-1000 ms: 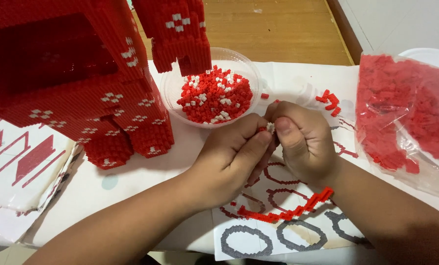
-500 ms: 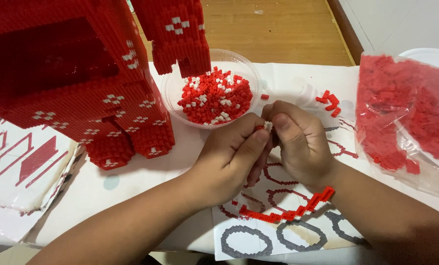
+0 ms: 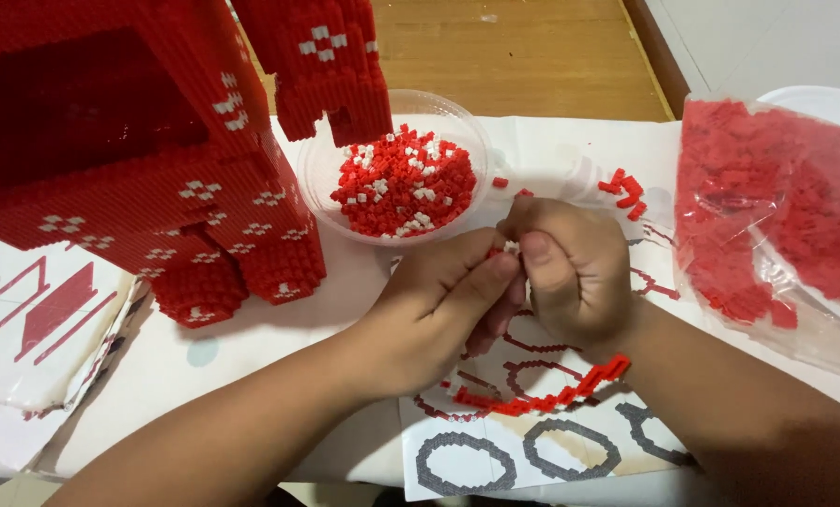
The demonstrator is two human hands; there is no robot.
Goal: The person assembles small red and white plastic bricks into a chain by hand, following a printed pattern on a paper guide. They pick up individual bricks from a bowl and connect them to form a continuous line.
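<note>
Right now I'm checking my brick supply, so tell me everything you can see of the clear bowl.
The clear bowl is round, shallow and looks like thin transparent plastic. It stands upright on the white-covered table, beyond the two hands and apart from them. A heap of small red bricks with a few white ones fills its middle. The big red brick model overhangs its far left rim; whether they touch is unclear.
</note>
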